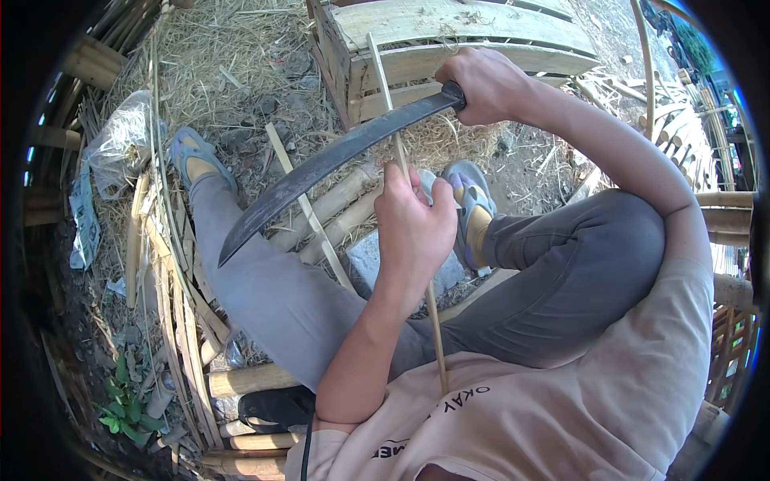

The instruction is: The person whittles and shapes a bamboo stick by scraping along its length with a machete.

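My right hand [488, 86] is closed round the handle of a machete, with the grip mostly hidden in the fist. Its long dark curved blade [313, 170] reaches down to the left, the tip over my left thigh. In my left hand [415, 220], fingers pinched together, is a thin bamboo strip [378, 70]. The strip runs lengthwise from the crate side down to my shirt front. The blade crosses over it just beyond my left fingers; whether edge and strip touch, I cannot tell.
A slatted wooden crate [473, 60] stands ahead. Another bamboo strip [303, 200] leans between my legs, near bamboo poles [337, 212] and a grey stone block [365, 255]. Split bamboo [178, 321] and a clear plastic bag [120, 148] are at the left. Dry straw [216, 48] covers the ground.
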`<state>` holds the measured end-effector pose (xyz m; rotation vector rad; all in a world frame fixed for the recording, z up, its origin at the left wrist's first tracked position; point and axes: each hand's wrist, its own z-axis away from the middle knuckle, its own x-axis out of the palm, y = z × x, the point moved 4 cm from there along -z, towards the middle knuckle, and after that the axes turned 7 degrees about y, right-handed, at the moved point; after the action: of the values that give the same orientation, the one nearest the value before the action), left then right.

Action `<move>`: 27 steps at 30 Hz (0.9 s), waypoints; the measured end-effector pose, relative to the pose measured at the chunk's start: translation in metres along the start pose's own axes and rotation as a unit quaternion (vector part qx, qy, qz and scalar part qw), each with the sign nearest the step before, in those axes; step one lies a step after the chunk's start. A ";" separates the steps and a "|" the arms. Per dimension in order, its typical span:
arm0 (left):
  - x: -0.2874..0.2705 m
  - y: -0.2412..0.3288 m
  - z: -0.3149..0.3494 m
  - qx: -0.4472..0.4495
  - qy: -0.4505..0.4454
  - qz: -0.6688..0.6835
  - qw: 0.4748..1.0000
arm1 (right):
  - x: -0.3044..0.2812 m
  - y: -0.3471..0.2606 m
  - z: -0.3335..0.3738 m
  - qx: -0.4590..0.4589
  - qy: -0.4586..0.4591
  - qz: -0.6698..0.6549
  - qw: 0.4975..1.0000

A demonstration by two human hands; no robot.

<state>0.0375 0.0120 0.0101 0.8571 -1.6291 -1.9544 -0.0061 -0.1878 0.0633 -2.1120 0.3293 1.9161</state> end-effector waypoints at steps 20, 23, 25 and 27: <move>0.003 -0.003 -0.004 -0.035 -0.031 -0.038 0.998 | -0.014 0.051 0.020 0.069 0.013 0.067 0.995; 0.007 -0.008 -0.006 0.021 0.005 -0.080 0.997 | -0.014 0.020 0.018 0.064 -0.023 0.014 0.998; 0.008 -0.004 -0.006 -0.022 -0.026 -0.061 0.998 | -0.011 0.006 0.017 0.031 -0.031 -0.026 0.999; 0.007 0.003 -0.005 -0.034 -0.032 -0.061 0.997 | -0.008 -0.004 0.015 -0.007 0.019 -0.039 0.999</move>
<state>0.0357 0.0035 0.0110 0.8945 -1.5690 -2.1278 -0.0198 -0.1793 0.0698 -2.1403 0.2366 1.8416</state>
